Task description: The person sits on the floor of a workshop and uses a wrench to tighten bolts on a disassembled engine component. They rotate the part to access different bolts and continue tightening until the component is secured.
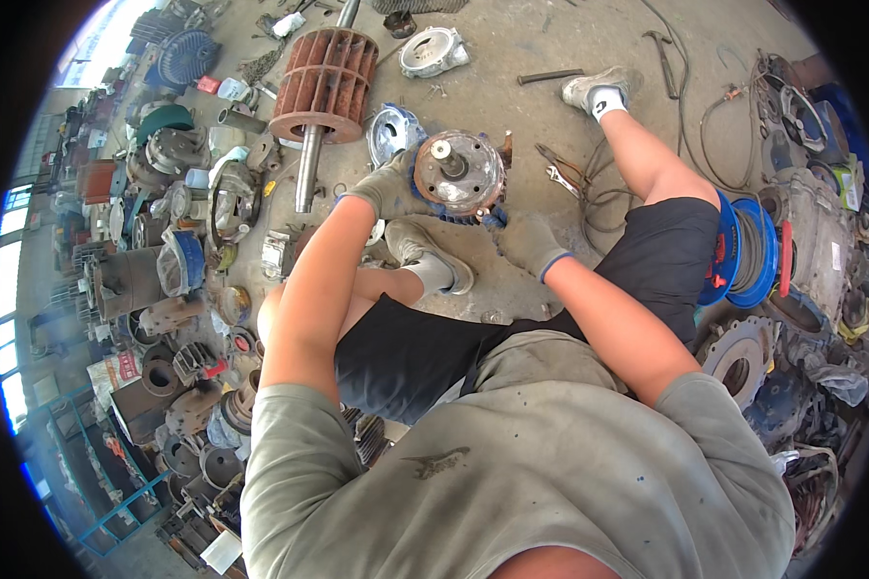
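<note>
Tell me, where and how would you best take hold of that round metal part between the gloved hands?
Probably by opposite edges of the round metal part, coming in from left and right together. Its face is broad and disc-like, while the shaft stub rising from it is much narrower. The left hand and right hand are near those sides.

The left hand [388, 188] had its fingertips lost to me against the left rim of the round motor part [478, 177], whose underside was hidden too. I couldn't tell whether the right hand [531, 246] was touching that part. The rusty rotor [328, 72] had the far end of its shaft cut off. Black shorts [661, 251] covered some of the blue cable reel [767, 253]. Away left, many pieces in the parts heap [126, 285] were too small or blurred to name.
</note>
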A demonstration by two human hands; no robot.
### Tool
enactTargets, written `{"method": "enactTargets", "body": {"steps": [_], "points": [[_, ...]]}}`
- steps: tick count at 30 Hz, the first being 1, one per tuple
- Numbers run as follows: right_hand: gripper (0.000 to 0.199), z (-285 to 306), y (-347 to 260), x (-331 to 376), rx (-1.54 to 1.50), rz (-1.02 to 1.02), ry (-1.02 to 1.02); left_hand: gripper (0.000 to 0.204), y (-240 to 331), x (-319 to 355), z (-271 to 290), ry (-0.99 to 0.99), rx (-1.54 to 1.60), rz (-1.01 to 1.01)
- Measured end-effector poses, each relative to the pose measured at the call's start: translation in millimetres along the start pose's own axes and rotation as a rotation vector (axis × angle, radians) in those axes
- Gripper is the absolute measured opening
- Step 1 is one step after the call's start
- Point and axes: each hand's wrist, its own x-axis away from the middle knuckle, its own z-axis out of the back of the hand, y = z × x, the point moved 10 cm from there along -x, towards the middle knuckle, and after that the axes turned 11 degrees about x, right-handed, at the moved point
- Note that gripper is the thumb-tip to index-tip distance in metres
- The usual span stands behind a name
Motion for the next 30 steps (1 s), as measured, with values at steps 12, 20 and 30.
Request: {"method": "enactTargets", "body": {"steps": [12, 20, 30], "points": [[0.023, -49.3, 3.4, 7.3, -0.976, -0.296, -0.091, 0.137, -9.2, 10.7, -23.1, 0.228, -0.061, 0.235], [0.045, 30.9, 22.2, -53.1, 0.079, 0.073, -0.357, 0.140, 41.7, 40.0, -0.2, 0.229, 0.134, 0.415], [0.037, -33.0, 9.8, -16.8, -1.150, -0.398, -0.189, 0.141, 47.1, 56.4, 1.3, 0.279, 0.098, 0.608]]}}
